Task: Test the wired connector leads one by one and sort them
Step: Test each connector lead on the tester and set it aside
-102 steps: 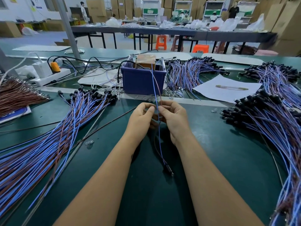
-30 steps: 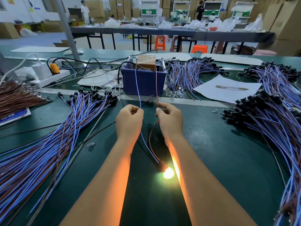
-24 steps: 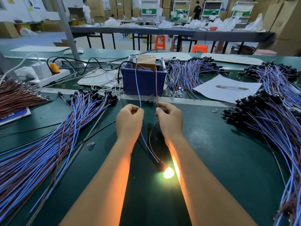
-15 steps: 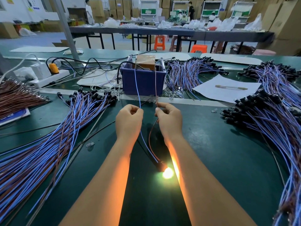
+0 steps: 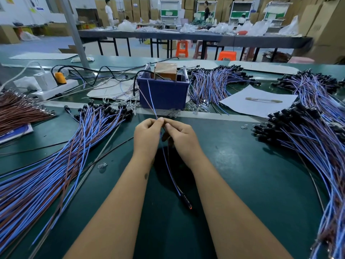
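One connector lead [image 5: 170, 174], a blue and a brown wire ending in a black lamp socket [image 5: 186, 201], lies on the green table between my forearms. My left hand [image 5: 147, 136] and my right hand [image 5: 180, 136] are side by side at the table's middle. Both pinch the lead's two wires together at their upper part. The free wire ends stick up toward the blue bin [image 5: 164, 92], which holds a brown transformer with two metal posts. The lamp in the socket is dark, with only a faint red dot.
Big fans of blue-brown leads lie at the left [image 5: 56, 165], at the right [image 5: 308, 143] and behind the bin [image 5: 214, 85]. A brown wire bundle [image 5: 16, 109], a white power strip [image 5: 54, 88] and a paper sheet with a pen [image 5: 259, 101] also sit on the table.
The lamp was glowing brightly with the wire ends held apart. Now my hands have brought the two wires together and the lamp has gone dark.
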